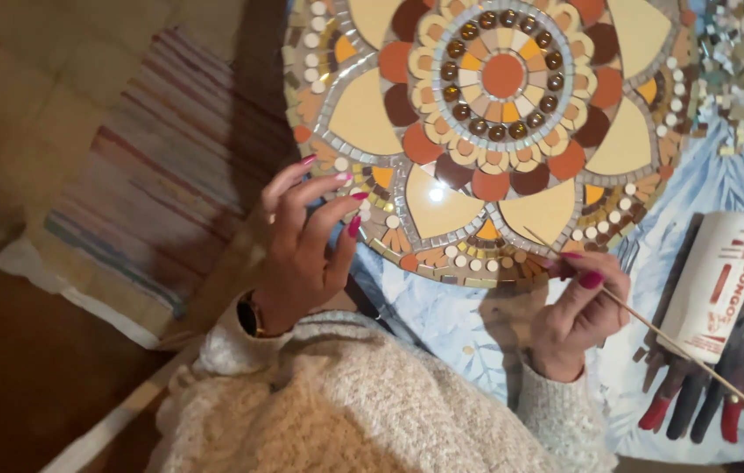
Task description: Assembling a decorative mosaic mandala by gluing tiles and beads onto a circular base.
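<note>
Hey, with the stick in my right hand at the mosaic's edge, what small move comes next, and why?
Probably ease the thin wooden stick tip onto the rim tiles of the round mosaic. The right hand pinches it right at the near edge, while the left hand hovers open beside the rim.

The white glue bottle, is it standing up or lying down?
Lying down. The white bottle rests on its side on the blue patterned table cover, beside the red-handled tools, near the right hand.
</note>
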